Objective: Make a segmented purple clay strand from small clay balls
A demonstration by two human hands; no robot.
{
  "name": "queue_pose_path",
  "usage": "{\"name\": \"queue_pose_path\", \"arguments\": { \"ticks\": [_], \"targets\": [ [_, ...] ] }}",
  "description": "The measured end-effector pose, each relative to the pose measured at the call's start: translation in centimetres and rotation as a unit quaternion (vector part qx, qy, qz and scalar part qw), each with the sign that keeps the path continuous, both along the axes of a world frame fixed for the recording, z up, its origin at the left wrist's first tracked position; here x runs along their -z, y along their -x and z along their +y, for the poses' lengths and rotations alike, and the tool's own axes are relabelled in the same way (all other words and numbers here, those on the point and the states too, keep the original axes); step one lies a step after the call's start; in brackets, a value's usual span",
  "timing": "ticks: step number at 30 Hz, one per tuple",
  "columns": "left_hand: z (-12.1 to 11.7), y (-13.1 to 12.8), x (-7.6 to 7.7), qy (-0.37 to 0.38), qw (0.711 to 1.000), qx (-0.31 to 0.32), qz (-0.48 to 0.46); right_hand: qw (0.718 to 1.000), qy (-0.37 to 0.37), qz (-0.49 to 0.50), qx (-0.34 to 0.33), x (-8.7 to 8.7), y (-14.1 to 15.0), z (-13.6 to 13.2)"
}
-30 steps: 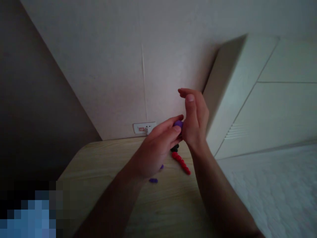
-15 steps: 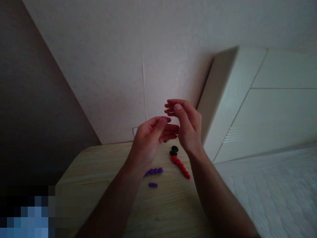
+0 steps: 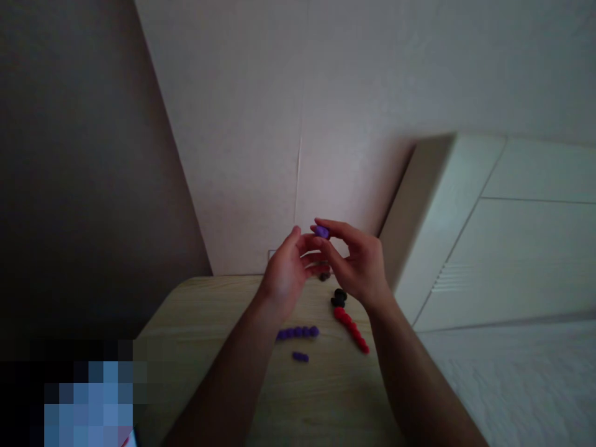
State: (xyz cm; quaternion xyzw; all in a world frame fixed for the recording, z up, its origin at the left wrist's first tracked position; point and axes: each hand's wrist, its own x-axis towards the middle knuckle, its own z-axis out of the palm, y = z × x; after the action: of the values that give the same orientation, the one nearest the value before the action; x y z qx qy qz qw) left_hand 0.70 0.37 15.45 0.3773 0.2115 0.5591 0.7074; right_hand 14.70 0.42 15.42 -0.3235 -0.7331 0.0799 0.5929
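My right hand (image 3: 356, 257) pinches a small purple lump of modelling clay (image 3: 321, 231) between thumb and fingertips, raised above the table. Beside it, my left hand (image 3: 291, 264) is open, thumb up and fingers stretched toward the lump; whether they touch it I cannot tell. Below the hands lies a row of purple clay balls (image 3: 298, 333), its left end hidden by my left forearm. A shorter purple clay piece (image 3: 300, 357) sits in front of that row. To the right, a tapering row of red clay balls (image 3: 351, 330) meets some black rounded pieces (image 3: 339, 298).
A small dark object (image 3: 325, 275), partly covered by my fingers, is at the back of the light wooden table (image 3: 223, 304). Behind rises a pale wall (image 3: 242, 124). A cream headboard (image 3: 503, 248) and a white quilted mattress (image 3: 507, 379) stand to the right.
The purple lump now shows in my right fingertips; before, it was not visible. My right hand has lowered and turned, and my left thumb has lifted away from its fingers. The view has shifted.
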Motion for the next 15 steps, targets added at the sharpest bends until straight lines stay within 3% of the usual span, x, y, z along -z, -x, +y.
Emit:
{"name": "queue_pose_path", "arguments": {
  "ticks": [4,9,15],
  "targets": [
    [0.4,1.2,1.3,-0.009,0.994,-0.102,0.047,0.994,0.001,0.106,-0.013,0.3,0.6,0.3],
    [0.8,2.8,4.7,-0.045,0.955,-0.249,0.154,0.983,0.07,0.156,-0.061,0.1,1.7,0.5],
    [0.7,4.5,8.7,-0.108,0.894,-0.321,0.293,0.968,0.125,0.179,-0.123,0.4,2.8,1.0]
  ]
}}
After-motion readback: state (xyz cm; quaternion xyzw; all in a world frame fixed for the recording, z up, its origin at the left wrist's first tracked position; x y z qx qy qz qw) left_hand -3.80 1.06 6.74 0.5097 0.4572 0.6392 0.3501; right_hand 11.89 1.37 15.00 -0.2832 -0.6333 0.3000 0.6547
